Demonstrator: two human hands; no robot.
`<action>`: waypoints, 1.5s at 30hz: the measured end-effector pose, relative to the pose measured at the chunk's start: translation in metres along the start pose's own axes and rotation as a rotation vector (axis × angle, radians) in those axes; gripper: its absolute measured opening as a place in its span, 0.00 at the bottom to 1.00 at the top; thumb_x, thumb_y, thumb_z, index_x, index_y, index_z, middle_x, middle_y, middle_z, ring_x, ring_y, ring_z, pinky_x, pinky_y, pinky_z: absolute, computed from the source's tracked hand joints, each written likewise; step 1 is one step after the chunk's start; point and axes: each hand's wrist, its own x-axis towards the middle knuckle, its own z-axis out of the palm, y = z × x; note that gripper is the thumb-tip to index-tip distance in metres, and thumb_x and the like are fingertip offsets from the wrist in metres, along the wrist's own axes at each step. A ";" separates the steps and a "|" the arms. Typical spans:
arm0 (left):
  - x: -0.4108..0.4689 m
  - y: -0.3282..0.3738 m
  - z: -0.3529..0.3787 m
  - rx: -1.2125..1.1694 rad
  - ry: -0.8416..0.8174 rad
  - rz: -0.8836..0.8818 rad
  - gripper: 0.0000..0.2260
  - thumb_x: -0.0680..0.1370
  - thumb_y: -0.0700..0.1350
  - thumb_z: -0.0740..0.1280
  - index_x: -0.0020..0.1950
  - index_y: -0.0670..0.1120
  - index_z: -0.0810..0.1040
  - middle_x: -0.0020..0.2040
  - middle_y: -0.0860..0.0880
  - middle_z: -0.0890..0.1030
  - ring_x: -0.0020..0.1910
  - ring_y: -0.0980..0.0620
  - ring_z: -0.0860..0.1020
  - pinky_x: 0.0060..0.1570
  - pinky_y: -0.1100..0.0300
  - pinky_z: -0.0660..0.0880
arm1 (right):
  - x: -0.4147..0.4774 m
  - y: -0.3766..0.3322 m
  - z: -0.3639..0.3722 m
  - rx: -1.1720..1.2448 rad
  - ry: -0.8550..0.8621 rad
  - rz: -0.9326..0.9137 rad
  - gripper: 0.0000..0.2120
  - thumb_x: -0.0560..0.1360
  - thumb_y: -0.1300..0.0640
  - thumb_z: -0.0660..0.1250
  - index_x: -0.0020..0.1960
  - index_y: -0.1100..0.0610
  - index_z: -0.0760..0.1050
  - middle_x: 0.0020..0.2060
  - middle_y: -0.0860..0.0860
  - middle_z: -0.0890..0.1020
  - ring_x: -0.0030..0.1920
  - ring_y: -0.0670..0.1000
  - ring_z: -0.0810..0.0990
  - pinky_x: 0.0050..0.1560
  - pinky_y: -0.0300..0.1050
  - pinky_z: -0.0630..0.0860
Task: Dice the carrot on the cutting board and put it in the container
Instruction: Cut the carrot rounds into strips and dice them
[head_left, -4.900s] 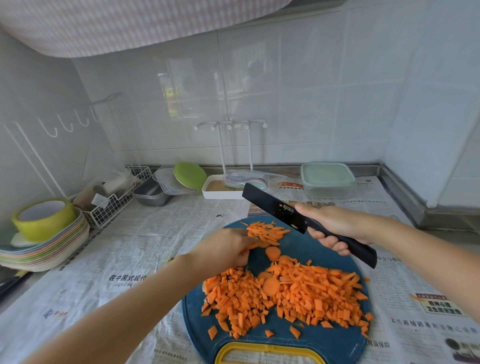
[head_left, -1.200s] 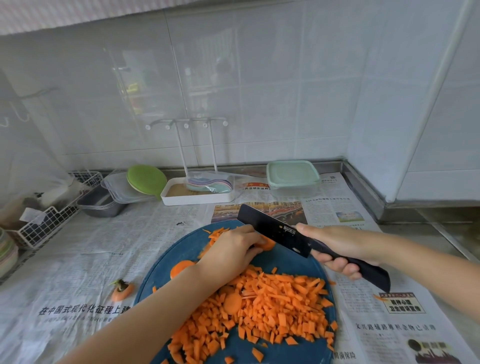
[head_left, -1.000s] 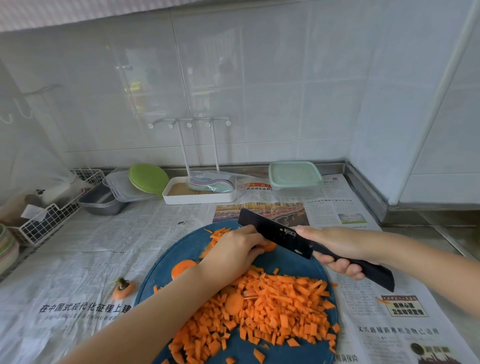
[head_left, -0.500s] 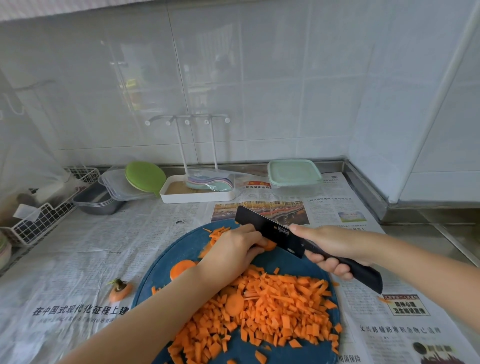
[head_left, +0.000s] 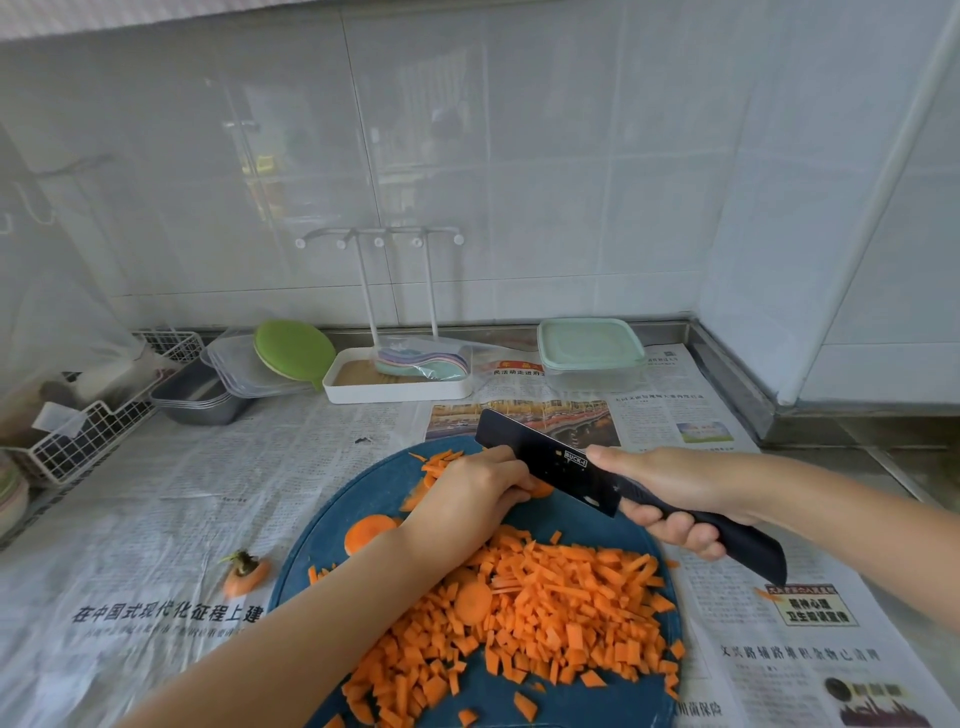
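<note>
A round blue cutting board (head_left: 379, 499) holds a big heap of diced carrot (head_left: 545, 608), a loose round slice (head_left: 369, 532) at its left and thin strips (head_left: 439, 462) at the far edge. My left hand (head_left: 470, 501) holds down a carrot slice (head_left: 540, 488) with curled fingers. My right hand (head_left: 675, 488) grips the handle of a black cleaver (head_left: 550, 462), whose blade stands right beside my left fingers over that slice. A clear container with a pale green lid (head_left: 589, 353) sits closed at the back of the counter.
Newspaper (head_left: 182, 493) covers the counter. A cut carrot top (head_left: 244, 571) lies left of the board. At the back stand a white tray with a rack (head_left: 397, 384), a green lid (head_left: 293, 351), stacked containers (head_left: 208, 395) and a wire basket (head_left: 83, 436).
The view has shifted since several seconds ago. Over the last second the cleaver has stayed by my left fingers, moving only slightly over the slice.
</note>
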 end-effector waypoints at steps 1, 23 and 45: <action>0.000 0.000 0.000 -0.003 -0.001 0.000 0.07 0.72 0.39 0.66 0.46 0.42 0.83 0.43 0.45 0.81 0.39 0.49 0.81 0.44 0.67 0.71 | 0.000 -0.003 -0.001 -0.016 -0.007 0.020 0.34 0.72 0.24 0.46 0.30 0.54 0.63 0.22 0.50 0.63 0.19 0.47 0.60 0.22 0.37 0.62; -0.001 -0.001 0.001 0.089 0.069 0.115 0.04 0.71 0.40 0.68 0.43 0.45 0.83 0.39 0.50 0.81 0.35 0.54 0.80 0.36 0.66 0.74 | -0.002 0.009 0.012 0.160 0.027 -0.069 0.32 0.75 0.26 0.49 0.31 0.53 0.63 0.23 0.50 0.62 0.20 0.47 0.60 0.21 0.37 0.62; -0.003 -0.004 0.003 0.103 0.067 0.122 0.06 0.72 0.41 0.68 0.45 0.45 0.83 0.39 0.49 0.80 0.35 0.54 0.80 0.34 0.59 0.77 | 0.005 0.000 0.026 -0.028 0.132 0.061 0.35 0.72 0.23 0.44 0.34 0.55 0.63 0.19 0.48 0.65 0.18 0.47 0.62 0.24 0.38 0.65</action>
